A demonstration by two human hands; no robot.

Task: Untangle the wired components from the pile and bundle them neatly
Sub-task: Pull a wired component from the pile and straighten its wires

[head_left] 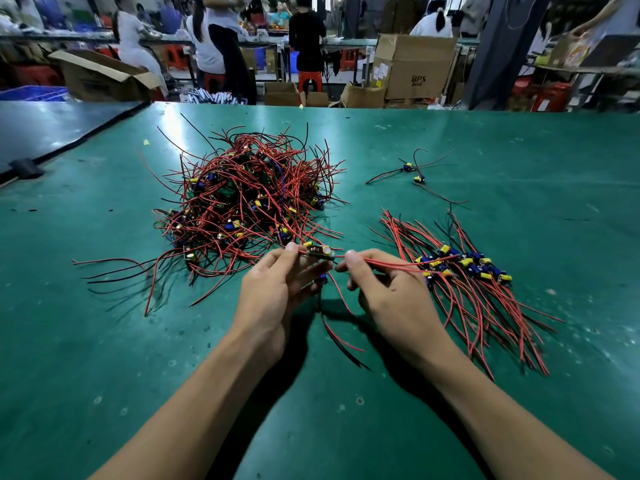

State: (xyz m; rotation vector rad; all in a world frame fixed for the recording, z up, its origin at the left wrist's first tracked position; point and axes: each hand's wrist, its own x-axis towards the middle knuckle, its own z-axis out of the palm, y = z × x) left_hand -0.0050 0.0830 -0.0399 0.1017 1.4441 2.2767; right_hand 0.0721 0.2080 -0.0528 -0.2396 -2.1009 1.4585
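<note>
Holding a wired component point(320, 252) just above the green surface point(104, 341), the left hand point(273, 296) had its grip clamped on the left end of the small board, with thumb and forefinger pinching it. The right hand point(391, 292) had its grip closed on the red leads that ran out of the board's right end, and those leads stretched on to the right over the sorted bundle point(467, 271). Red and black leads trailed down between the two wrists and lay on the surface.

The tangled pile point(242, 202) of red and black wires, dotted with yellow and blue parts, sat just beyond the left hand, and its stray ends spread out on all sides. The sorted bundle lay just beside the right hand, with its boards gathered in a row and its wires fanned toward the near right. Two loose components point(412, 171) rested farther back, well apart from both heaps.

Beyond the far edge stood cardboard boxes point(412, 64), a red stool point(310, 79) and several people at other benches.
</note>
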